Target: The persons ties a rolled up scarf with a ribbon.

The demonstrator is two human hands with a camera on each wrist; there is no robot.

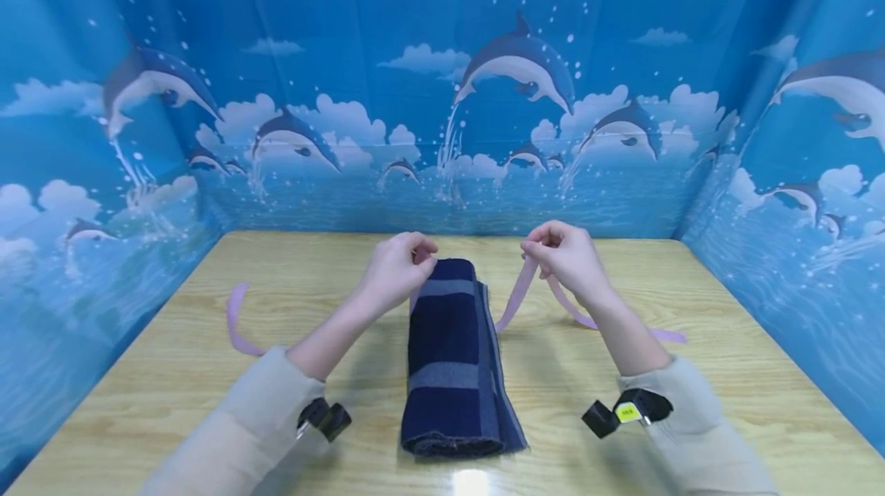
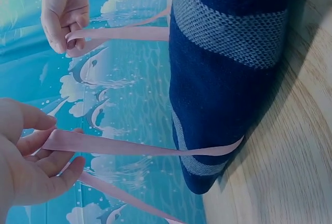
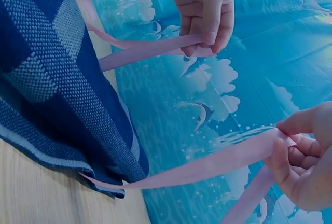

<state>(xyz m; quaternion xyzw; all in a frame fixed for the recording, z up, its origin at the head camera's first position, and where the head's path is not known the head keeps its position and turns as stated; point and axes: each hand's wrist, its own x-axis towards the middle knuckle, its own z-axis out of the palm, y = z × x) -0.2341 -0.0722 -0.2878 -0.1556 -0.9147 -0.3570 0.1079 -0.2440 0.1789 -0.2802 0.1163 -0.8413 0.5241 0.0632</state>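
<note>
A rolled dark blue cloth with grey-blue stripes [image 1: 442, 335] lies lengthwise on the table. A pink ribbon [image 1: 517, 295] runs beneath it and comes up on both sides. My left hand [image 1: 402, 269], above the roll's far left edge, pinches one length of the ribbon [image 2: 114, 143]. On the right, raised off the table, my right hand [image 1: 567, 256] pinches the other length of the ribbon [image 3: 223, 162] between thumb and fingers. Past each hand the ribbon's loose end hangs down. In the right wrist view the striped cloth [image 3: 67, 68] shows a frayed outer edge.
The wood-grain table [image 1: 332, 434] carries the ribbon's left tail [image 1: 237, 319] and its right tail [image 1: 667, 335]. A blue curtain with dolphins [image 1: 429, 112] encloses the back and sides. Each sleeved wrist bears a small black camera [image 1: 325, 419].
</note>
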